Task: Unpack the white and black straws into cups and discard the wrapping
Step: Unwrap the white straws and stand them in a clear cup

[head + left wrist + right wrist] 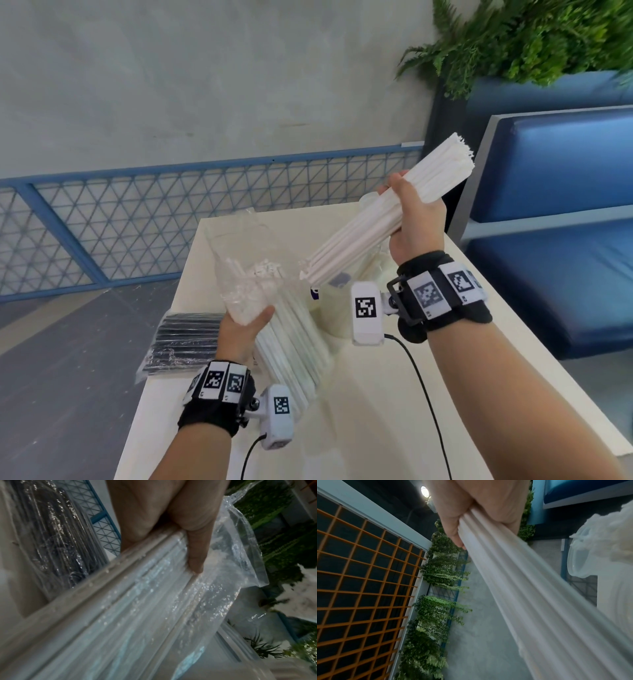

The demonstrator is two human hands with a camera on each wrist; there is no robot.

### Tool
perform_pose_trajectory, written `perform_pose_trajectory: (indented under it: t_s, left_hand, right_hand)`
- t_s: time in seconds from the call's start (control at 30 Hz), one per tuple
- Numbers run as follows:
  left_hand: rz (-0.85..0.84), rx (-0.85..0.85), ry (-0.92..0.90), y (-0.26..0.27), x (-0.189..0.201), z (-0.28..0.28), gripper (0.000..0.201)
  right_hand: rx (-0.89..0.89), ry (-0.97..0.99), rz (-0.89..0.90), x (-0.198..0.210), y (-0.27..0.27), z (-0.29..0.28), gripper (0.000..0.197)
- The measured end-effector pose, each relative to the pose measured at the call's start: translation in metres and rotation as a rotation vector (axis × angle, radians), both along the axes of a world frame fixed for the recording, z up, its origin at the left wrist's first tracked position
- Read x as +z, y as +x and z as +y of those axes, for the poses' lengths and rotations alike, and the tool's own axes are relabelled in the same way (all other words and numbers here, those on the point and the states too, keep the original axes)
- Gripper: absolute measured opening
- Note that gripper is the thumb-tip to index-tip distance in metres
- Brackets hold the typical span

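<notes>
My right hand (416, 219) grips a thick bundle of bare white straws (383, 219) held slanted above the table, clear of its bag; the same white straws (530, 588) run past the right hand (471, 507) in the right wrist view. My left hand (245, 329) holds a clear plastic wrapping (246, 270) with several white straws still inside it. In the left wrist view the left hand (163, 524) clasps the wrapping (171, 608) over those straws. A sealed pack of black straws (181, 342) lies at the table's left edge. A cup (337, 308) stands under the bundle, mostly hidden.
The white table (394, 411) carries another wrapped pack of white straws (294, 353) near my left hand. A blue bench (555, 222) stands to the right, with plants (534, 37) above it. A blue mesh fence (137, 222) runs behind. A clear container (580, 555) shows in the right wrist view.
</notes>
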State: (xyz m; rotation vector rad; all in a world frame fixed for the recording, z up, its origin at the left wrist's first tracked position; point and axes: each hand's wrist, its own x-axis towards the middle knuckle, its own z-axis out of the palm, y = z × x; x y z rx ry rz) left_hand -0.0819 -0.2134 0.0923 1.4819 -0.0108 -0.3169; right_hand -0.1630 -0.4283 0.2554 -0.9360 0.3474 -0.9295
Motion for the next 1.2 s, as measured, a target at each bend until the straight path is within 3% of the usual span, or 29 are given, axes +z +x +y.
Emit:
perform_pose_trajectory:
  t_s: [0.17, 0.27, 0.47, 0.57, 0.7, 0.83, 1.07, 1.2]
  left_hand:
    - [-0.012, -0.021, -0.020, -0.003, 0.002, -0.002, 0.050]
    - [-0.047, -0.062, -0.052, -0.010, 0.005, -0.007, 0.045]
    - [-0.114, -0.124, -0.053, -0.019, 0.010, -0.010, 0.032]
    - [-0.108, -0.119, -0.054, -0.018, 0.008, -0.010, 0.032]
    - [-0.110, -0.119, -0.055, -0.016, 0.007, -0.009, 0.031]
    - [-0.105, -0.117, -0.063, -0.015, 0.007, -0.008, 0.031]
    - [-0.089, -0.136, -0.075, -0.013, 0.003, -0.008, 0.032]
    - [-0.101, -0.130, -0.069, -0.011, 0.002, -0.009, 0.032]
  right_hand:
    - [-0.197, -0.236, 0.110, -0.006, 0.006, -0.007, 0.016]
    - [-0.195, -0.363, 0.230, -0.025, 0.017, -0.002, 0.026]
    - [-0.143, -0.404, 0.360, -0.074, 0.034, -0.002, 0.037]
    - [-0.148, -0.580, 0.368, -0.083, 0.032, -0.006, 0.041]
    - [-0.284, -0.845, 0.580, -0.095, 0.025, -0.015, 0.050]
    - [0.029, -0.736, 0.626, -0.109, 0.019, -0.013, 0.064]
    - [0.067, -0.879, 0.507, -0.109, 0.025, -0.011, 0.044]
    - [0.054, -1.046, 0.627, -0.122, 0.030, -0.012, 0.037]
